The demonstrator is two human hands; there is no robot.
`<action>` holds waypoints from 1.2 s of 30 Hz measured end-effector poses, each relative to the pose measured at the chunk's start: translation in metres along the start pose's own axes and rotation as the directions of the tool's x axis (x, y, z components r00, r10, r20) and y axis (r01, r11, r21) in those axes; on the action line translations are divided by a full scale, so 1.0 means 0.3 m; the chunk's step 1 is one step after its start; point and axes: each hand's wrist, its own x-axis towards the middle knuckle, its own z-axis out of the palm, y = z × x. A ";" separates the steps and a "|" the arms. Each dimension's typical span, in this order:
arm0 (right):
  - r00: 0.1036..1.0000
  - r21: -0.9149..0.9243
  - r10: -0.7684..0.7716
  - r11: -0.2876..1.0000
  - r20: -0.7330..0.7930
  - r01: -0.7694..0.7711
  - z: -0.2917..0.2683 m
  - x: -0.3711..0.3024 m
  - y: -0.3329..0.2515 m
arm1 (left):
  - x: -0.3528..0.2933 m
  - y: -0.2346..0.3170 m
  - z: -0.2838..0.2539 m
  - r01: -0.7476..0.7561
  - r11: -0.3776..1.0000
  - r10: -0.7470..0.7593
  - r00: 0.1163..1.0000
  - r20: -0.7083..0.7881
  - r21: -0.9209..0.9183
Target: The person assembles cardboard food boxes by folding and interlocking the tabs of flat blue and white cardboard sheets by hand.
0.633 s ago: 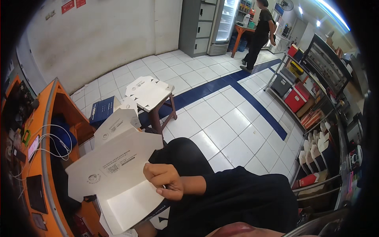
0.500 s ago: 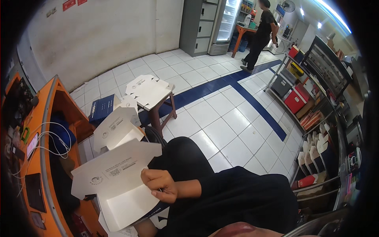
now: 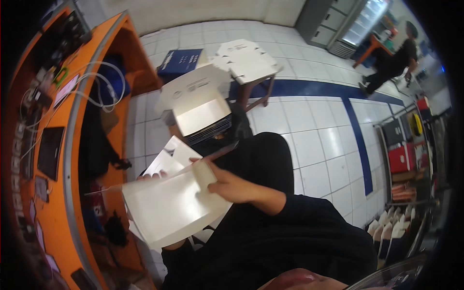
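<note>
An unfolded-lid carton box (image 3: 169, 208), white inside, is tilted over my lap. My right hand (image 3: 234, 186) grips its far right corner wall, fingers outside and thumb on the inner side. My left hand (image 3: 157, 175) is mostly hidden under the box; only its fingertips show past the far edge, holding it from below. Flat white carton (image 3: 176, 152) shows behind the box. Just beyond stands a stack of open cartons (image 3: 203, 116), white inside with dark blue outer sides.
A stool with flat white carton blanks (image 3: 246, 60) stands ahead, beside a blue box (image 3: 181, 63). At left is an orange desk (image 3: 72, 183) with cables. A shelf rack (image 3: 401, 159) and upright cartons (image 3: 391, 232) are at right. A person (image 3: 398, 60) stands far right.
The view has swung left and downward. My right hand has shifted to the box's far corner, the box is turned, and its raised lid no longer shows. Left fingertips have appeared.
</note>
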 end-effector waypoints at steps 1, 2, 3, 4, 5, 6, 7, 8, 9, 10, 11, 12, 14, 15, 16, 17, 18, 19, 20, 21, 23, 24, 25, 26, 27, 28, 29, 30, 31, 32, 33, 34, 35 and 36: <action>0.998 0.028 -0.054 0.998 -0.015 0.054 -0.015 0.023 -0.006 | 0.004 0.033 -0.020 0.023 0.994 -0.007 0.989 0.146 -0.111; 0.996 0.052 -0.028 0.998 -0.086 0.032 -0.055 0.051 -0.014 | 0.030 0.051 -0.027 0.088 0.974 -0.026 0.958 0.286 -0.208; 0.980 0.158 0.057 0.987 -0.188 -0.028 -0.095 0.084 -0.031 | 0.046 0.065 -0.030 0.045 0.988 -0.013 0.977 0.214 -0.147; 0.968 0.010 -0.083 0.996 -0.238 0.088 -0.183 0.142 -0.004 | 0.074 0.069 0.011 -0.004 0.999 0.009 0.991 -0.131 0.042; 0.914 -0.216 -0.214 0.966 -0.345 0.145 -0.255 0.199 0.004 | 0.124 0.071 0.040 -0.112 0.922 0.184 0.969 -0.163 0.371; 0.826 -0.357 -0.467 0.865 -0.315 0.353 -0.336 0.261 0.004 | 0.180 0.069 0.118 -0.110 0.959 0.125 0.991 -0.043 0.262; 0.757 -0.413 -0.557 0.813 -0.342 0.411 -0.429 0.333 0.028 | 0.235 0.049 0.084 -0.076 0.931 0.069 0.997 0.031 0.356; 0.746 -0.396 -0.576 0.804 -0.334 0.443 -0.515 0.399 0.037 | 0.299 0.019 0.077 -0.029 0.874 0.009 0.999 0.043 0.485; 0.815 -0.432 -0.455 0.855 -0.358 0.287 -0.567 0.431 0.015 | 0.359 -0.004 0.070 0.005 0.795 -0.045 0.998 0.051 0.606; 0.826 -0.448 -0.481 0.832 -0.294 0.325 -0.619 0.470 0.017 | 0.425 -0.052 0.117 0.063 0.666 -0.092 0.996 -0.003 0.743; 0.884 -0.249 -0.352 0.926 -0.308 0.283 -0.664 0.509 0.073 | 0.485 -0.094 0.157 -0.032 0.604 -0.064 0.994 0.088 0.797; 0.844 -0.270 -0.431 0.895 -0.320 0.355 -0.623 0.538 0.091 | 0.528 -0.127 0.139 -0.002 0.570 -0.025 1.000 0.019 0.821; 0.745 -0.497 -0.545 0.802 -0.385 0.331 -0.674 0.546 0.185 | 0.634 -0.229 0.114 0.029 0.546 -0.009 1.000 -0.029 0.837; 0.748 -0.481 -0.545 0.806 -0.379 0.344 -0.668 0.564 0.178 | 0.676 -0.242 0.075 0.003 0.530 0.037 0.999 -0.027 0.848; 0.761 -0.554 -0.542 0.778 -0.356 0.295 -0.653 0.566 0.167 | 0.709 -0.257 0.026 -0.015 0.514 0.075 0.997 -0.027 0.858; 0.774 -0.625 -0.536 0.743 -0.338 0.241 -0.639 0.563 0.170 | 0.733 -0.277 -0.027 -0.030 0.497 0.107 0.994 -0.026 0.867; 0.691 -0.712 -0.669 0.625 -0.274 0.322 -0.661 0.582 0.194 | 0.755 -0.307 -0.085 0.105 0.642 0.038 0.985 -0.168 0.759; 0.702 -0.701 -0.646 0.648 -0.299 0.298 -0.660 0.567 0.219 | 0.745 -0.333 -0.081 0.138 0.635 0.011 0.982 -0.187 0.760; 0.743 -0.681 -0.589 0.687 -0.318 0.253 -0.667 0.547 0.208 | 0.739 -0.359 -0.037 0.133 0.689 0.022 0.979 -0.204 0.713; 0.779 -0.659 -0.530 0.723 -0.335 0.208 -0.664 0.531 0.198 | 0.731 -0.386 -0.013 0.127 0.738 0.034 0.974 -0.224 0.663; 0.745 -0.688 -0.592 0.679 -0.308 0.256 -0.645 0.547 0.176 | 0.746 -0.374 -0.102 -0.020 0.506 0.174 0.982 -0.080 0.862; 0.781 -0.687 -0.527 0.704 -0.335 0.181 -0.662 0.539 0.184 | 0.741 -0.396 -0.088 0.044 0.325 0.249 0.960 -0.130 0.945; 0.810 -0.683 -0.471 0.720 -0.348 0.125 -0.663 0.547 0.178 | 0.738 -0.392 -0.080 0.114 0.125 0.348 0.925 -0.152 0.986; 0.793 -0.699 -0.491 0.705 -0.359 0.120 -0.659 0.553 0.173 | 0.734 -0.396 -0.094 0.118 0.117 0.348 0.925 -0.152 0.986; 0.794 -0.693 -0.489 0.711 -0.362 0.122 -0.649 0.555 0.172 | 0.729 -0.401 -0.110 0.041 0.094 0.411 0.908 -0.076 0.995; 0.783 -0.692 -0.480 0.716 -0.395 0.090 -0.649 0.555 0.169 | 0.730 -0.409 -0.107 -0.039 0.072 0.468 0.884 0.001 0.997; 0.771 -0.690 -0.471 0.721 -0.428 0.057 -0.647 0.554 0.167 | 0.727 -0.411 -0.105 -0.039 0.070 0.465 0.885 0.002 0.997; 0.770 -0.688 -0.469 0.723 -0.432 0.055 -0.646 0.552 0.165 | 0.720 -0.411 -0.104 0.027 0.111 0.459 0.885 -0.075 0.993; 0.761 -0.692 -0.461 0.722 -0.455 0.024 -0.642 0.551 0.160 | 0.714 -0.410 -0.106 0.093 0.152 0.453 0.878 -0.153 0.984; 0.752 -0.694 -0.453 0.719 -0.478 -0.008 -0.636 0.549 0.156 | 0.710 -0.411 -0.108 0.094 0.151 0.452 0.879 -0.153 0.984; 0.753 -0.693 -0.452 0.721 -0.479 -0.009 -0.630 0.545 0.152 | 0.706 -0.410 -0.110 0.091 0.037 0.497 0.862 -0.098 0.995; 0.741 -0.718 -0.478 0.696 -0.472 -0.008 -0.628 0.548 0.151 | 0.706 -0.406 -0.114 0.089 -0.078 0.536 0.844 -0.033 0.993; 0.728 -0.741 -0.504 0.671 -0.464 -0.009 -0.627 0.549 0.150 | 0.703 -0.401 -0.118 0.087 -0.081 0.537 0.843 -0.030 0.993; 0.727 -0.741 -0.506 0.672 -0.464 -0.005 -0.627 0.548 0.148 | 0.699 -0.396 -0.122 0.092 -0.058 0.526 0.849 -0.048 0.994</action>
